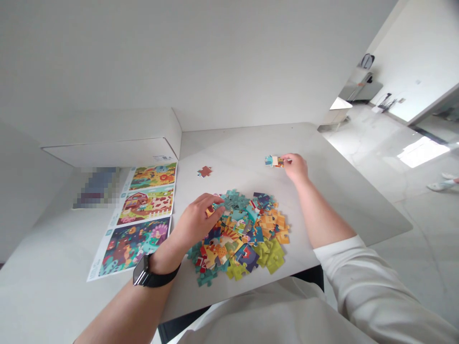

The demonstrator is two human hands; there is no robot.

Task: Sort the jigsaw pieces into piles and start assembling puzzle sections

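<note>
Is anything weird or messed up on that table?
Just one thing: left of the picture sheet, a blurred patch of big squares hides whatever is there. The puzzle pile is jumbled, but I see nothing broken.

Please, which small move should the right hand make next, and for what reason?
Perhaps the right hand should gently press the small group of puzzle pieces together: its fingertips are at the group's right end, and the group lies apart from the big pile. Whether those pieces interlock is too small to tell.
</note>
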